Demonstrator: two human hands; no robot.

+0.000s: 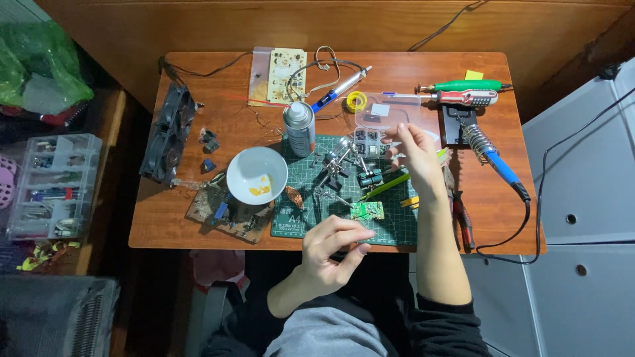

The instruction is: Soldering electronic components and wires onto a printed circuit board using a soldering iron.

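Pinched fingertips of the left hand point(331, 254) hold something too small to identify, just beside the small green circuit board point(367, 211) on the green cutting mat point(397, 228). Right hand point(413, 155) reaches, fingers loosely curled, into the clear parts box point(387, 112); grip contents cannot be determined. Keep both wrists steady.

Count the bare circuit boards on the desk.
3: small green board on the cutting mat, beige board at the back edge, brown board below the white bowl. Clutter may hide others.

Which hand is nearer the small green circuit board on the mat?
Left. The left hand sits just below the circuit board, nearly touching; the right hand is farther up by the clear parts box.
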